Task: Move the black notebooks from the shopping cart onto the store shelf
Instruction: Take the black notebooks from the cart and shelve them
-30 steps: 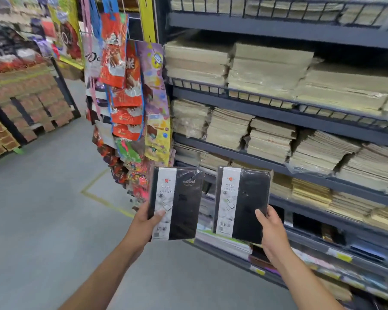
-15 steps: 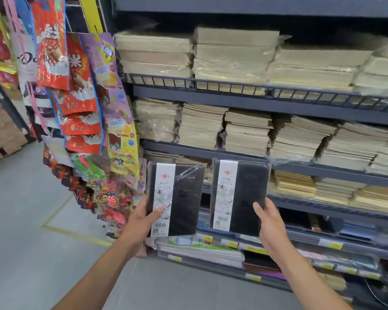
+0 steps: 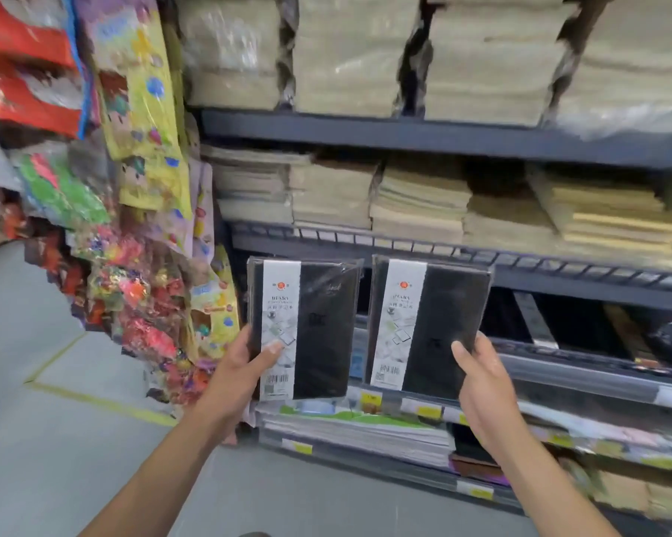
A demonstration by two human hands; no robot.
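2 blk notebooks (image 3: 322, 323) (image 3: 446, 315), 1 ea in 2 hands (image 3: 241, 370) (image 3: 481, 381)

Bright even light; motion blur, edges warped.

Left forearm (image 3: 160, 470) and right forearm (image 3: 555, 490) are rising from the lower edge of the frame toward its centre. The left hand (image 3: 241, 370), lower centre-left, is gripping a black notebook (image 3: 322, 327) at its lower left edge, with the thumb lying across the front. The right hand (image 3: 485, 381), lower centre-right, is gripping a second black notebook (image 3: 450, 315) at its lower right edge, with the thumb likewise in front.
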